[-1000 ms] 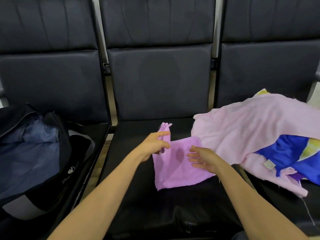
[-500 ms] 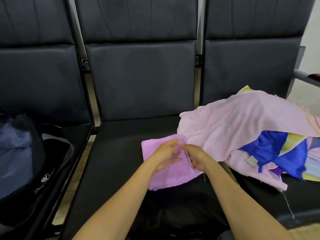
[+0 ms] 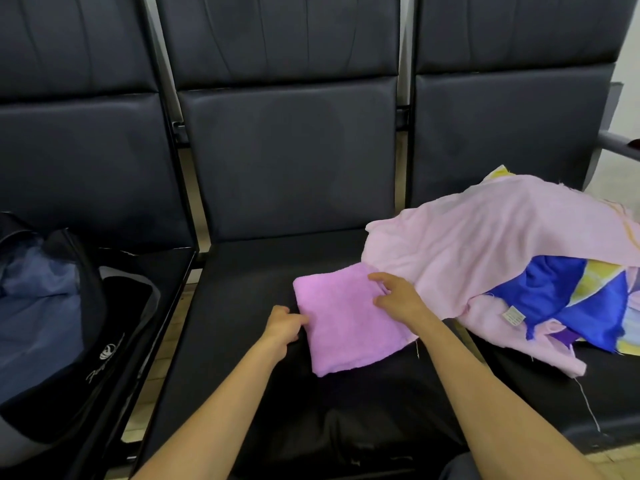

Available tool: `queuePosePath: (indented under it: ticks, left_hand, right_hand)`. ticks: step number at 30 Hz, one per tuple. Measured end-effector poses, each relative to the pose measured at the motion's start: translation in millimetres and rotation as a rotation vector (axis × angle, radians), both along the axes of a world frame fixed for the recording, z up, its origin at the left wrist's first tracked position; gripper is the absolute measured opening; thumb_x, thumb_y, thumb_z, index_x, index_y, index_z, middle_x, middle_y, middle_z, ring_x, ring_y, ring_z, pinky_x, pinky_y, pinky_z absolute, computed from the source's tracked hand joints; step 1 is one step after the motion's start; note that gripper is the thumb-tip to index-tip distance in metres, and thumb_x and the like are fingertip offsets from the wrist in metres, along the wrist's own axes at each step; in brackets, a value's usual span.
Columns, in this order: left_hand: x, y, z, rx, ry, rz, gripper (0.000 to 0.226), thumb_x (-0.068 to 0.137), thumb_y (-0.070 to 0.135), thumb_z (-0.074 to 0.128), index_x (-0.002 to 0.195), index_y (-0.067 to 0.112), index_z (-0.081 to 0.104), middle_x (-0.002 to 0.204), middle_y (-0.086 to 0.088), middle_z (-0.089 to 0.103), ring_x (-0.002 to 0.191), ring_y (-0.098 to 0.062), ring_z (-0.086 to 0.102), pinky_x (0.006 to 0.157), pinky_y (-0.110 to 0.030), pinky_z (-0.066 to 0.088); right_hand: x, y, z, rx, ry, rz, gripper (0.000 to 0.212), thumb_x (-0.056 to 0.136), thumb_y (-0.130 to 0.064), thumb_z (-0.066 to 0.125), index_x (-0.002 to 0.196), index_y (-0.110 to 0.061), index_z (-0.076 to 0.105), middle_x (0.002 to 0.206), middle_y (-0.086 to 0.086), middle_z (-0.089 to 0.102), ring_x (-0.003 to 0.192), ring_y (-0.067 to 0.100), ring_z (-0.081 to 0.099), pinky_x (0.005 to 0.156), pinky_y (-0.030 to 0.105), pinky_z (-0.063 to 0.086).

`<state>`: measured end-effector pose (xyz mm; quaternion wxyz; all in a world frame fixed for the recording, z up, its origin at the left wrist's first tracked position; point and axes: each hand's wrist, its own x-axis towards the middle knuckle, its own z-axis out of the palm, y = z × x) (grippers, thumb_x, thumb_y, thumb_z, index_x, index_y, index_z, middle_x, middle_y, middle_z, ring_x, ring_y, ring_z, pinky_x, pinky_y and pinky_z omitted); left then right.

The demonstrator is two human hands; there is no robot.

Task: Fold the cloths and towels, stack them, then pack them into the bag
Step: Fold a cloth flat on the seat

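The folded purple cloth (image 3: 346, 317) lies flat on the middle seat (image 3: 242, 341). The left hand (image 3: 282, 325) is curled at the cloth's left edge and pinches it with thumb and fingers, and the right hand (image 3: 398, 297) rests on its right side with the fingers loose and a bit spread. The open bag (image 3: 52, 306) sits well to the left of the cloth, and a pink cloth (image 3: 485, 244) lies over a blue cloth (image 3: 554, 299) just to its right.

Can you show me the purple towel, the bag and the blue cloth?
purple towel (image 3: 349, 323): head view, middle of its folded top face.
bag (image 3: 38, 306): head view, blue lining inside its open mouth.
blue cloth (image 3: 561, 296): head view, middle of its plain blue patch.
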<state>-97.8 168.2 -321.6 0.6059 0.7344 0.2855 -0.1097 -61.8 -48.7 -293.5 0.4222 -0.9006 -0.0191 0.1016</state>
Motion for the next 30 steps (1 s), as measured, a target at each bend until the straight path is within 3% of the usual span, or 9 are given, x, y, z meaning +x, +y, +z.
queuePosePath:
  ticks: [4, 6, 13, 17, 19, 23, 26, 28, 30]
  left_hand:
    - [2, -9, -6, -0.098, 0.017, -0.013, 0.036, 0.088, 0.011, 0.066, 0.118, 0.0, 0.05, 0.121, -0.012, 0.059, 0.098, -0.024, 0.06, 0.067, -0.03, 0.05]
    - [3, -12, -7, -0.135, 0.028, -0.026, 0.037, 0.083, 0.013, 0.072, 0.113, -0.002, 0.056, 0.117, -0.013, 0.063, 0.096, -0.024, 0.063, 0.062, -0.028, 0.051]
    - [4, -22, 5, -0.248, -0.102, -0.075, 0.035, 0.084, 0.021, 0.068, 0.117, 0.012, 0.06, 0.108, -0.005, 0.067, 0.099, -0.021, 0.063, 0.085, -0.035, 0.051]
    - [5, -33, 29, -0.29, -0.186, -0.139, 0.033, 0.091, 0.016, 0.061, 0.122, 0.005, 0.057, 0.099, -0.007, 0.067, 0.088, -0.022, 0.065, 0.078, -0.036, 0.055]
    - [7, -31, 49, -0.234, -0.196, -0.204, 0.025, 0.093, 0.018, 0.056, 0.116, 0.01, 0.062, 0.099, -0.007, 0.068, 0.091, -0.023, 0.064, 0.083, -0.038, 0.055]
    - [12, -16, 92, -0.045, -0.238, -0.317, 0.027, 0.088, 0.024, 0.057, 0.114, 0.019, 0.06, 0.113, -0.008, 0.065, 0.104, -0.024, 0.06, 0.095, -0.045, 0.049]
    - [9, -6, 124, 0.033, -0.247, -0.334, 0.027, 0.086, 0.026, 0.061, 0.112, 0.018, 0.059, 0.109, -0.009, 0.065, 0.101, -0.025, 0.061, 0.093, -0.045, 0.05]
    - [4, 5, 140, 0.059, -0.247, -0.349, 0.032, 0.085, 0.029, 0.063, 0.115, 0.02, 0.057, 0.11, -0.007, 0.064, 0.102, -0.025, 0.06, 0.094, -0.046, 0.049]
    - [-2, 19, 151, 0.011, -0.256, -0.347, 0.037, 0.082, 0.031, 0.067, 0.117, 0.02, 0.059, 0.113, -0.007, 0.064, 0.106, -0.026, 0.06, 0.095, -0.047, 0.048]
  right_hand:
    - [-4, 1, -11, -0.093, 0.083, -0.008, 0.056, 0.089, 0.003, 0.045, 0.141, -0.017, 0.041, 0.144, 0.009, 0.043, 0.13, 0.025, 0.043, 0.104, 0.028, 0.035]
    - [-4, 4, -10, -0.112, 0.068, -0.025, 0.054, 0.09, 0.003, 0.042, 0.141, -0.016, 0.04, 0.142, 0.01, 0.045, 0.127, 0.026, 0.045, 0.103, 0.03, 0.038]
    - [-5, 10, -9, -0.184, 0.059, -0.019, 0.053, 0.093, -0.006, 0.042, 0.143, -0.018, 0.034, 0.132, 0.011, 0.051, 0.116, 0.029, 0.052, 0.095, 0.032, 0.044]
    - [-7, 12, -7, -0.187, 0.059, -0.004, 0.051, 0.095, -0.01, 0.043, 0.144, -0.018, 0.031, 0.133, 0.012, 0.049, 0.118, 0.029, 0.051, 0.093, 0.032, 0.042]
    - [-8, 15, -6, -0.159, 0.07, 0.008, 0.049, 0.095, -0.012, 0.043, 0.143, -0.019, 0.032, 0.131, 0.012, 0.051, 0.116, 0.029, 0.051, 0.086, 0.03, 0.041]
    - [-14, 29, -3, 0.225, 0.255, -0.039, 0.042, 0.092, -0.013, 0.048, 0.134, -0.016, 0.042, 0.11, 0.005, 0.059, 0.096, 0.02, 0.057, 0.076, 0.029, 0.046]
    - [-17, 43, 3, 0.623, 0.437, -0.131, 0.033, 0.095, -0.011, 0.041, 0.126, -0.008, 0.053, 0.111, 0.011, 0.065, 0.101, 0.026, 0.063, 0.088, 0.04, 0.053]
    - [-18, 48, 5, 0.778, 0.552, -0.203, 0.033, 0.099, -0.029, 0.043, 0.121, -0.008, 0.057, 0.115, 0.014, 0.065, 0.107, 0.032, 0.061, 0.097, 0.048, 0.048]
    - [-19, 53, 8, 0.9, 0.678, -0.217, 0.055, 0.095, -0.056, 0.041, 0.118, -0.01, 0.06, 0.118, 0.015, 0.065, 0.11, 0.035, 0.061, 0.099, 0.052, 0.046]
